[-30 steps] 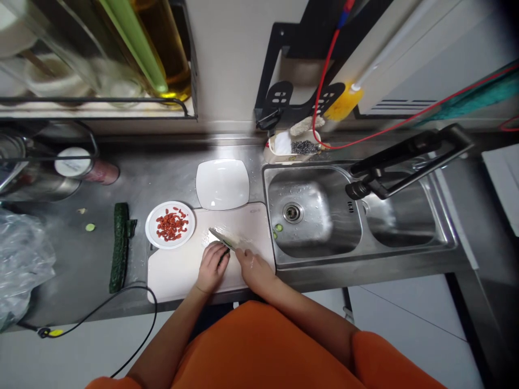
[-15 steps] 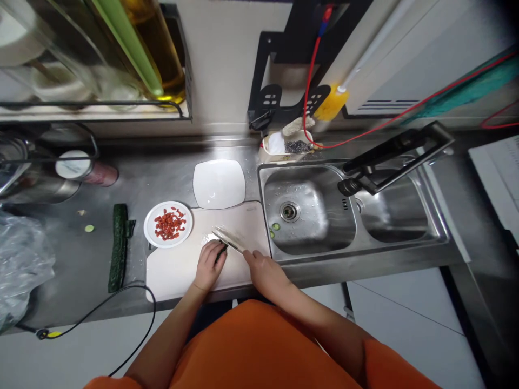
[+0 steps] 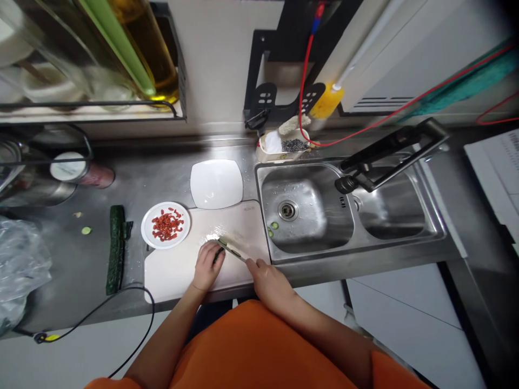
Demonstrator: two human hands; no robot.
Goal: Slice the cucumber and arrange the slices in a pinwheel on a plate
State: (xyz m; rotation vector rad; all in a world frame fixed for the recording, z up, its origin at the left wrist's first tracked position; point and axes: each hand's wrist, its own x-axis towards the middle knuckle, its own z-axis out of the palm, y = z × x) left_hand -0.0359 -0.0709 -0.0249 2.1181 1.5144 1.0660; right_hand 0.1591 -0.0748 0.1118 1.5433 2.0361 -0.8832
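On the white cutting board [image 3: 178, 278], my left hand [image 3: 207, 265] is closed over a dark green piece of cucumber [image 3: 219, 254], mostly hidden under the fingers. My right hand [image 3: 268, 280] grips the handle of a kitchen knife [image 3: 239, 255]. Its blade stands close beside the left fingertips, with green at the cutting area. A long cucumber [image 3: 116, 251] lies on the counter to the left, a smaller dark green piece touching its right side. A white plate of chopped red pieces [image 3: 167, 226] rests over the board's upper left corner.
Behind the board stands a white squarish plate [image 3: 217, 185]. To the right, a steel sink [image 3: 308, 186] holds green slices [image 3: 274, 225] near its left wall. A black cable [image 3: 151, 302] loops at the counter's front edge, and a clear plastic bag [image 3: 22, 259] lies far left.
The knife blade has shifted a little and now stands more on edge by the cucumber. My right hand has moved slightly down, while the left keeps its grip. The whole view has shifted slightly.
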